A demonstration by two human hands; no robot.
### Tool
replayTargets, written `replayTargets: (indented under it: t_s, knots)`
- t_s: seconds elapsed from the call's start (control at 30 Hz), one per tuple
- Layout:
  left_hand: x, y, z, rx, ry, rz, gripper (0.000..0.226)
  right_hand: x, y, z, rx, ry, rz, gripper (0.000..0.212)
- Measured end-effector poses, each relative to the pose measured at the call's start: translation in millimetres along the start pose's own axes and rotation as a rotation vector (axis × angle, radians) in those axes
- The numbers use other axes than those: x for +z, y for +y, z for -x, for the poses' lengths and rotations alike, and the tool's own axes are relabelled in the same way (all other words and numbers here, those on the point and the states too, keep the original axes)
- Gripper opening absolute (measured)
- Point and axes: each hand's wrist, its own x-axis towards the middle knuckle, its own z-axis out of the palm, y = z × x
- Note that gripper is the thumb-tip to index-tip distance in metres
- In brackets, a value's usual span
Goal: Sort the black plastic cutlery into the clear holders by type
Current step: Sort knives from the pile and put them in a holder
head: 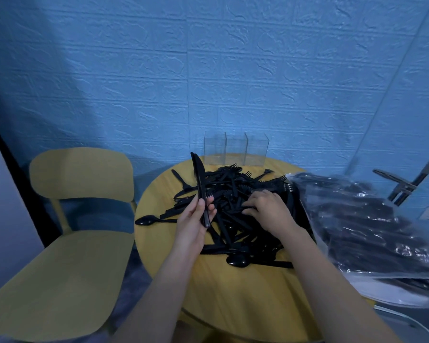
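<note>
Heap of black cutlery at centre of the round yellow tabletop: forks, knives, spoons tangled, single pieces hard to separate by eye. Clear holders stand at 12 o'clock from the heap, at the tabletop's far edge against the blue wall; three compartments side by side, nothing visible inside.

Left hand at 9 o'clock of the heap, its grip pinching a bundle of knives by the handles, blades pointing up and away; probably two or three knives, count unclear. Right hand lies palm-down on the heap at about 3 o'clock, fingers spread and pressing among the pieces; fingertips partly buried, so whether they hold anything cannot be told.

Stray spoon lies apart at 9 o'clock, near the tabletop's left rim. Another spoon at 6 o'clock, at the heap's near edge.

Clear plastic bag of more black cutlery at 3 o'clock, overhanging the tabletop's right side; contents blurred by glare. Yellow chair at 8 o'clock, beside the tabletop. Frame edge cuts off the metal stand at upper right.
</note>
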Motion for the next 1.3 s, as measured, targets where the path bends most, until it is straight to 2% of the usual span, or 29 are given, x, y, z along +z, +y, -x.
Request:
replayTargets:
  t_s: [0.07, 0.17, 0.37, 0.43, 0.67, 0.77, 0.87, 0.9, 0.97, 1.03, 1.1, 1.13, 1.2, 1.27, 1.3]
  knots:
    - [1, -2, -3, 0.013, -0.018, 0.002, 0.032, 4, 2, 1, -0.035, 0.155, -0.08, 0.029]
    - [0, -3, -5, 0.039, -0.065, -0.011, 0.026, -3, 4, 3, -0.028, 0.477, -0.329, 0.021]
    - [2, -6, -1, 0.048, -0.15, -0.062, 0.023, -47, 3, 5, 0.255, 0.846, -1.159, 0.01]
    - [2, -6, -2, 0.055, -0.145, -0.054, 0.023, -48, 5, 6, 0.306, 0.897, -1.359, 0.007]
    - [-1, -7, -3, 0.064, -0.127, -0.035, 0.023, -13, 9, 4, 0.476, 0.832, -1.587, 0.007]
    - [-2, -7, -4, 0.068, -0.114, -0.015, 0.022, -8, 14, 4, 0.46, 0.827, -1.528, 0.011]
    - [-3, -8, -5, 0.073, -0.107, -0.014, 0.022, 2, 25, 0, 0.532, 0.752, -1.438, 0.012]
    - [-3, -8, -5, 0.073, -0.106, -0.017, 0.022, 6, 27, -1, 0.567, 0.692, -1.34, 0.009]
    - [-3, -8, -6, 0.07, -0.107, -0.024, 0.022, 10, 29, 0, 0.603, 0.571, -0.974, 0.029]
    - [-2, -8, -5, 0.071, -0.11, -0.032, 0.022, 7, 26, 5, 0.523, 0.564, -0.693, 0.04]
    - [-2, -8, -5, 0.073, -0.111, -0.038, 0.022, 1, 23, 11, 0.329, 0.577, -0.54, 0.028]
    - [-1, -8, -4, 0.074, -0.109, -0.042, 0.022, 0, 22, 12, 0.227, 0.524, -0.452, 0.021]
    - [0, -9, -4, 0.078, -0.104, -0.058, 0.021, -2, 18, 14, 0.103, 0.291, -0.224, 0.02]
    - [0, -9, -4, 0.081, -0.102, -0.073, 0.02, -1, 14, 13, 0.071, 0.097, -0.075, 0.028]
    - [0, -9, -4, 0.08, -0.104, -0.076, 0.02, 0, 13, 12, 0.065, 0.064, -0.054, 0.03]
